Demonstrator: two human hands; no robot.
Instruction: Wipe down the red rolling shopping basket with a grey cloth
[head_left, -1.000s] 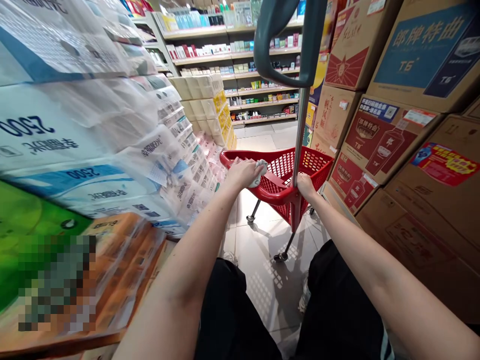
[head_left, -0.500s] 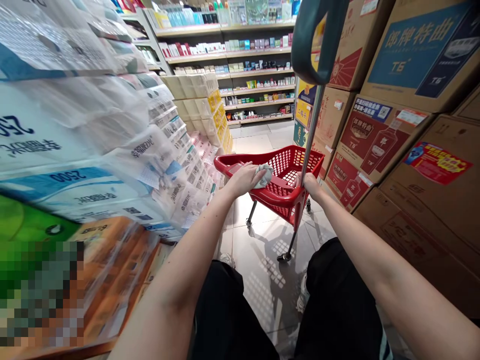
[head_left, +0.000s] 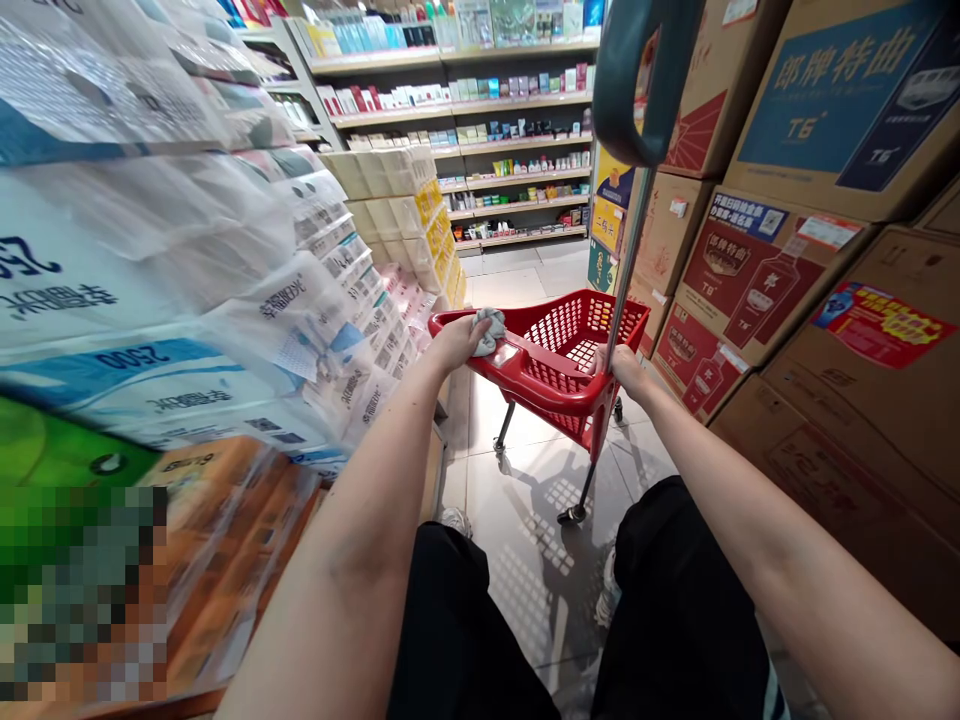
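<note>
A red plastic shopping basket on wheels (head_left: 551,390) stands on the floor in front of me. My left hand (head_left: 459,342) is closed on a pale grey cloth (head_left: 489,332), which it presses on the basket's red rim near the left corner. My right hand (head_left: 624,368) is closed around the basket's metal handle pole (head_left: 628,262), low down where it meets the near right corner. Above it, the dark loop grip (head_left: 643,85) at the pole's top rises close to the camera. The basket's visible inside shows only its lattice walls and floor.
Wrapped white paper packs (head_left: 247,300) are stacked high on the left, with orange packs (head_left: 225,540) below. Cardboard cartons (head_left: 765,285) form a wall on the right. Shelves of small products (head_left: 517,140) stand at the back, beyond the tiled floor (head_left: 517,540).
My left hand has slid the cloth leftward along the basket's rim. The pole's top has shifted slightly right in view, while my right hand keeps its hold.
</note>
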